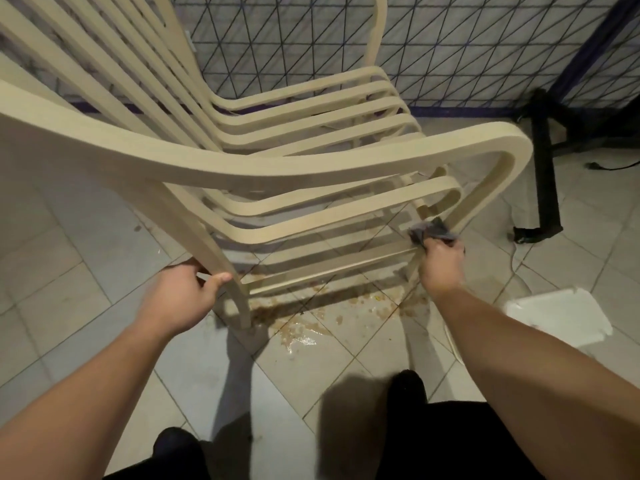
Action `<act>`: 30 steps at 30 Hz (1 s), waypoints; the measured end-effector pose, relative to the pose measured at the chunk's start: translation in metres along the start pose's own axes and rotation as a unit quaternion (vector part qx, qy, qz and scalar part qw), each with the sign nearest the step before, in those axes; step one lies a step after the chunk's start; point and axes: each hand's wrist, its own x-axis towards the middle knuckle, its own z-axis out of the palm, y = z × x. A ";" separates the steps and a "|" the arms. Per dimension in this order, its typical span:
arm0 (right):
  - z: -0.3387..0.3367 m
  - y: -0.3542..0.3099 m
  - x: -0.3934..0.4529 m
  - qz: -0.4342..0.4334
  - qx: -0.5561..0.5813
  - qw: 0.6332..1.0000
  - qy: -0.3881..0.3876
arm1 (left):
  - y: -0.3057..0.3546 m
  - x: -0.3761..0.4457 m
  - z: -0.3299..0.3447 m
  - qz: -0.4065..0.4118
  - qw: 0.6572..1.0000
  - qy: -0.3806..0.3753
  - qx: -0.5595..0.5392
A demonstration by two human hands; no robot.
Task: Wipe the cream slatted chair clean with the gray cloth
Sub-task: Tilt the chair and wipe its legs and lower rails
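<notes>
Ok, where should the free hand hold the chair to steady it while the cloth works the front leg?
Probably where the left hand already grips: the rear leg of the cream chair, below the armrest. It is a narrow flat strip, so fingers wrap it from the near side. That keeps clear of the right hand pressing the gray cloth on the front leg.

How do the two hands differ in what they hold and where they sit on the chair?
The left hand grips the bare rear leg of the chair, with no cloth; the right hand holds the gray cloth bunched against the front leg. The left hand sits nearer the camera, the right reaches farther out. Both are curled round something and touch the same chair.
</notes>
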 end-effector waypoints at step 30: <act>-0.188 -0.219 -0.139 -0.165 0.557 0.786 0.211 | 0.038 -0.055 -0.122 0.031 0.901 0.164 -0.400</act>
